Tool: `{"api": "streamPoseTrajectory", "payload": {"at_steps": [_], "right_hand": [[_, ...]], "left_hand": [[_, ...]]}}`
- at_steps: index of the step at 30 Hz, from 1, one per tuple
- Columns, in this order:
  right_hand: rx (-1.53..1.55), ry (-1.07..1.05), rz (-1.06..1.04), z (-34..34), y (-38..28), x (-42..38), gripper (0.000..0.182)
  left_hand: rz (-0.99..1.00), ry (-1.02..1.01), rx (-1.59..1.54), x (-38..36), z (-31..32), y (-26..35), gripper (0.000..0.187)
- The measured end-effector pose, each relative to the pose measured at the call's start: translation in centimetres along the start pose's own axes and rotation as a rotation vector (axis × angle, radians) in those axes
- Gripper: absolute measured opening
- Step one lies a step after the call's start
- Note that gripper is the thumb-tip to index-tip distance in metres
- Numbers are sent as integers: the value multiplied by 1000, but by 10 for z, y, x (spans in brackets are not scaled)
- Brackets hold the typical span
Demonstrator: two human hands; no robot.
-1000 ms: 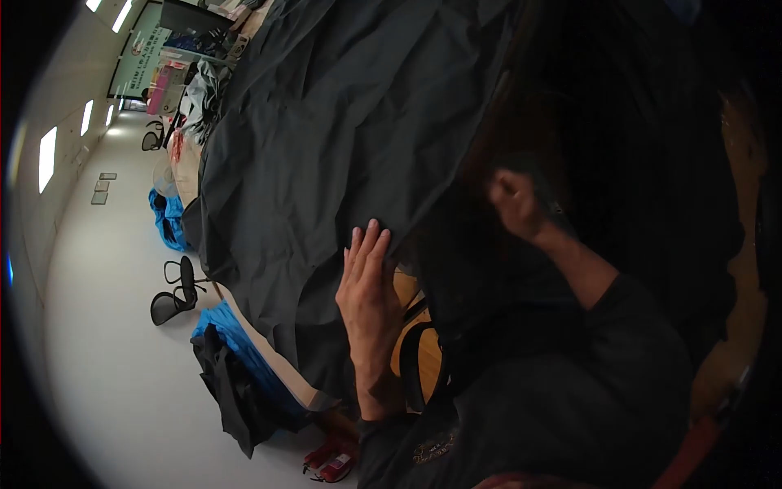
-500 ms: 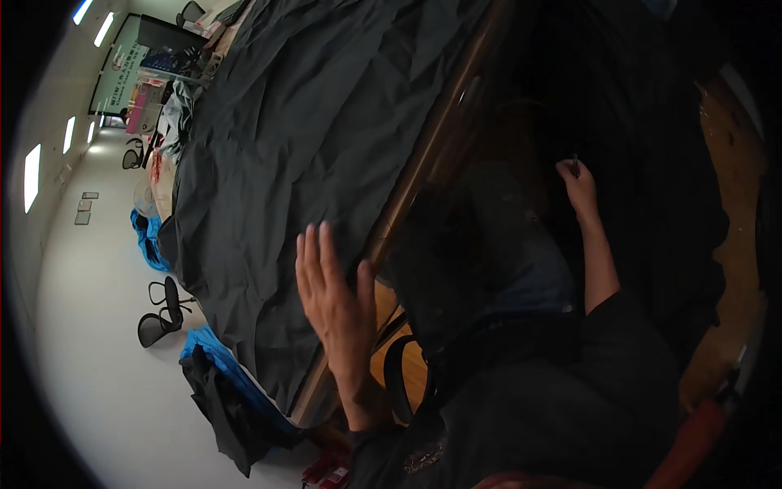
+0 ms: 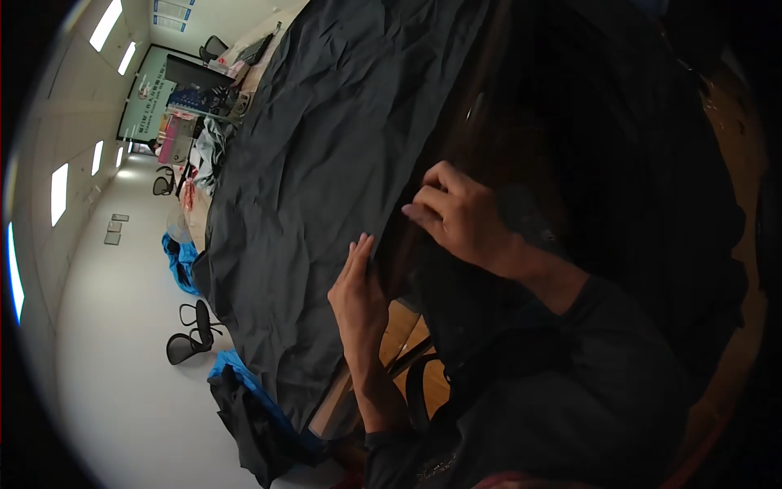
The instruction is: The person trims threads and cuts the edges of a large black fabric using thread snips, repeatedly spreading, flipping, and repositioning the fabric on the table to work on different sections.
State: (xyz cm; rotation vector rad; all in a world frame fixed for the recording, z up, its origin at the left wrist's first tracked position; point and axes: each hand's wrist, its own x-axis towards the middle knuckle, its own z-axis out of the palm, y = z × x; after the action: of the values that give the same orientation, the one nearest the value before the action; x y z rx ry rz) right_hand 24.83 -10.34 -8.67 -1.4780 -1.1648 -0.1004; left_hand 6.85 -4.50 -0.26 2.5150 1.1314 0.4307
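Note:
A wide sheet of wrinkled black fabric lies over the table. My left hand rests at its near edge, with its fingers stretched out and close together on the cloth. Further along the same edge is my right hand, palm down, its fingers curled in against the dark cloth. Whatever is between those fingertips is hidden. More dark fabric hangs on the right side.
The table's brown edge shows near my left forearm. Black and blue cloth hangs at the lower left. A black chair stands beyond the table. Assorted items, a pink box among them, sit at the far end.
My right hand has moved left from the dark cloth to the fabric edge near my left hand. My left hand has settled on the edge. The black fabric now covers more of the brown edge.

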Motion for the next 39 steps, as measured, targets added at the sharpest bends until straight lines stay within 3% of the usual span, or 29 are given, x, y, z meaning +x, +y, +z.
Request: {"api": "streamPoseTrajectory", "payload": {"at_steps": [1,3,5,7,8,9,11,16,18,19,21,22,24,25,27,29,32,33,36,39], "right_hand": [[49,42,-76,2,-3,9,23],[237,-70,-184,-17,6,20,19],[333,-56,-224,-5,-2,9,19],[632,-159,-298,-1,-17,-4,20],[790,-120,-313,11,-20,-2,23],[789,-148,-310,11,-14,-2,23],[677,-377,-146,7,-1,-2,26],[264,-300,-198,-6,63,-30,30],[354,-330,98,-17,75,-34,30],[353,-346,104,-18,73,-40,30],[779,-349,200,-22,51,-32,25],[784,-358,203,-23,48,-33,25],[627,-116,157,-33,53,-36,22],[484,-96,389,-46,67,-49,23],[71,222,525,-49,118,-64,32],[-178,187,854,-87,172,-73,45],[-129,284,944,-148,168,-50,53],[-155,263,942,-159,155,-37,53],[-120,278,600,-161,112,1,52],[112,-14,379,-133,71,30,49]], "left_hand": [[0,2,20,-5,-6,-3,38],[-248,-88,-81,-4,-14,11,43],[-238,-96,-53,-7,-20,12,46],[-250,-105,-49,-18,-19,9,50],[-54,-82,-41,-2,-9,12,54],[141,-52,-35,11,0,15,58],[72,-99,-21,25,10,17,60],[70,-115,125,31,28,13,63],[71,-85,144,36,35,13,63],[76,-73,179,33,37,13,63],[92,-64,174,31,39,15,63],[116,-51,177,29,38,13,63],[126,-31,180,26,42,8,63],[148,-11,180,24,44,5,63],[197,29,183,18,45,0,61],[231,71,176,15,50,-8,58],[431,188,48,19,55,-4,37],[410,186,23,21,55,-1,37],[409,235,144,28,53,4,25],[359,279,224,40,53,9,23]]}}
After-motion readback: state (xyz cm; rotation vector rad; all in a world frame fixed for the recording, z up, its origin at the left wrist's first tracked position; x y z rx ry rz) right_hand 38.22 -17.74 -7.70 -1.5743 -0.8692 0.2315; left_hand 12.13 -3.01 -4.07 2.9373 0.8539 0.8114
